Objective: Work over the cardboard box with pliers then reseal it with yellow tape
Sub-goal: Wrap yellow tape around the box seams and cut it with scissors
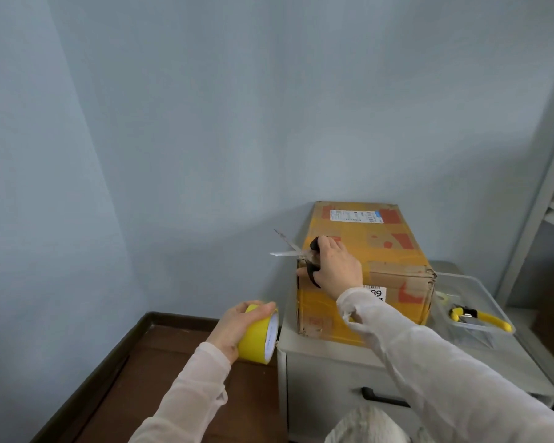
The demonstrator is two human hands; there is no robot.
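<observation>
Matt brown cardboard box (394,251), creased and scuffed, banded with smooth glossy yellow tape (320,302), white paper label (355,216). Glossy yellow tape roll (256,337). Scissors (293,251): bright metal blades, black plastic handles. Pliers (490,318) with shiny yellow plastic grips in clear plastic tray (474,279). Matt pale cabinet (320,372); dark smooth wood floor (160,362); sheer cloth sleeves (429,356).
</observation>
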